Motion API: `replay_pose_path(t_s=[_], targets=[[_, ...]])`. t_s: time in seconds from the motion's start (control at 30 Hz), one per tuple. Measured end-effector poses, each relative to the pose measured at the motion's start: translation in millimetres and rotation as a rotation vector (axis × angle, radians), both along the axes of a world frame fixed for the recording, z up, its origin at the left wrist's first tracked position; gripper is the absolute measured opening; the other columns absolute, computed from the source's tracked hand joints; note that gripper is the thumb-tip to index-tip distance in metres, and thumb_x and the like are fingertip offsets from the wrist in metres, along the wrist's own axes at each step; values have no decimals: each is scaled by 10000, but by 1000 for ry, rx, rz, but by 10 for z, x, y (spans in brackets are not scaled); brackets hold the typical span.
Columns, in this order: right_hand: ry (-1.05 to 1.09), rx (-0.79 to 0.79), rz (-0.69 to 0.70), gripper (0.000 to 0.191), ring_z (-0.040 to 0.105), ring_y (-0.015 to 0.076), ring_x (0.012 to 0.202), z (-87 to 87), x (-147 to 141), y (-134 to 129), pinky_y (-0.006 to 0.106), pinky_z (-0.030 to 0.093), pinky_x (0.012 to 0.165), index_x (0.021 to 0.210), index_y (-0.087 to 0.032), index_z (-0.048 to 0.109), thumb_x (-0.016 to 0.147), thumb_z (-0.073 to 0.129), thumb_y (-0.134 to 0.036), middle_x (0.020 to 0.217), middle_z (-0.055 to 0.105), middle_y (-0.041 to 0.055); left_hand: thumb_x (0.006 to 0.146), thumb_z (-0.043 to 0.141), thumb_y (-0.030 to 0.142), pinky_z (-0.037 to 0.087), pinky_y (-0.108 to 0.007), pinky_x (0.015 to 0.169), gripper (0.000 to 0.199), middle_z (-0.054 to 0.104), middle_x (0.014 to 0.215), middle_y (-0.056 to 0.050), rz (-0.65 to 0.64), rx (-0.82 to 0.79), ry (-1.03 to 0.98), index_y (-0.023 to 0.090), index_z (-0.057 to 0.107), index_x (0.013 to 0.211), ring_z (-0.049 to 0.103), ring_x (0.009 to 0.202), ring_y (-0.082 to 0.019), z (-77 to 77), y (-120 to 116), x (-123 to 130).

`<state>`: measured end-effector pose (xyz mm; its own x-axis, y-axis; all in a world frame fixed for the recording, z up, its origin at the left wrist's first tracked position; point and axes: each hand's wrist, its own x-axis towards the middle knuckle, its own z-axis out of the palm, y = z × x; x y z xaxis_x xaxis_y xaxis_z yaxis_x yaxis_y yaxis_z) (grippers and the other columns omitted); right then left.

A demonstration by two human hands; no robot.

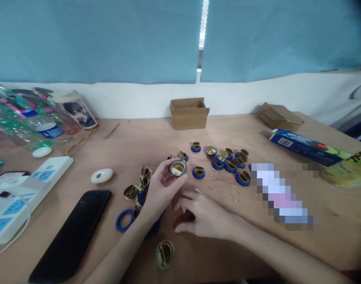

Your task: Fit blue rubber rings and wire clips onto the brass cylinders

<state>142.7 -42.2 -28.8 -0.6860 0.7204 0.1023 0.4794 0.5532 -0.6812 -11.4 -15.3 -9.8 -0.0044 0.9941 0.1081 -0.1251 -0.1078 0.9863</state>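
Observation:
In the head view, my left hand [161, 187] pinches a round gold-coloured metal part [178, 169] with a dark blue rim, its shiny hollow face turned up. My right hand [205, 215] is just to the right and nearer to me, its fingers bent and the thumb apart, with nothing visible between them. Beneath and left of my left wrist lie several metal parts without rims [131, 192] and a loose blue ring [124, 221], partly hidden by my forearm. One bare metal part [164, 254] lies at the front. Several parts with blue rims [230, 165] are grouped beyond my right hand.
Thin wire rings [235, 193] lie right of centre. A cardboard box [189, 116] stands at the back. On the left are a black phone [72, 236], a white oval case [101, 176], a power strip [32, 197] and plastic bottles [23, 122]. A blue carton [304, 146] lies right.

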Motion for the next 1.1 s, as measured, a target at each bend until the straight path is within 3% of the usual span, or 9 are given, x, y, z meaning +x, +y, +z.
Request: replay_pose_path(t_s=[0.33, 0.57, 0.67, 0.77, 0.83, 0.97, 1.1], targets=[[25, -25, 28, 241, 600, 240, 1046, 69, -8, -31, 363, 477, 927, 991, -194, 664, 791, 787, -250, 1116, 656, 71, 728, 768, 226, 499, -388, 1018, 432, 683, 1206, -99, 31, -1, 39, 170, 611, 1126, 646, 1140, -247, 52, 24, -34], [150, -134, 73, 166, 646, 171, 838, 62, -46, -67, 271, 521, 762, 997, -194, 705, 864, 642, -118, 982, 687, 51, 724, 777, 233, 506, -379, 1002, 451, 686, 1164, -90, 30, 0, 43, 160, 605, 1133, 649, 1109, -233, 15, 44, -56], [293, -323, 86, 178, 663, 143, 755, 82, -53, -55, 265, 532, 740, 1003, -181, 730, 892, 605, -119, 907, 705, 45, 716, 784, 231, 523, -363, 974, 464, 691, 1139, -83, 26, -3, 61, 163, 601, 1137, 661, 1075, -222, -13, 44, -59], [461, -695, 34, 157, 652, 109, 577, 163, 7, 14, 226, 524, 576, 1025, -179, 711, 893, 626, -174, 747, 678, 0, 722, 777, 218, 539, -345, 950, 466, 690, 1148, -79, 19, 5, 85, 176, 596, 1149, 665, 1074, -215, -58, 43, -50], [598, -909, 15, 155, 685, 133, 578, 245, 95, 92, 224, 535, 525, 987, -176, 678, 846, 707, -233, 707, 673, -15, 735, 761, 208, 549, -341, 935, 455, 686, 1159, -79, 11, 36, 99, 185, 592, 1156, 669, 1074, -214, -94, 43, -44], [811, -954, -88, 205, 730, 140, 661, 384, 308, 252, 228, 584, 599, 930, -169, 675, 781, 794, -246, 763, 713, -2, 785, 713, 183, 544, -362, 954, 396, 681, 1169, -79, 4, 178, 207, 200, 591, 1162, 666, 1095, -219, -138, 36, -38], [924, -969, -162, 233, 734, 112, 693, 386, 404, 332, 189, 588, 641, 965, -163, 690, 778, 809, -237, 796, 730, 6, 816, 693, 150, 524, -388, 984, 382, 686, 1172, -87, 18, 341, 412, 202, 600, 1183, 675, 1075, -225, -137, 3, -20]])
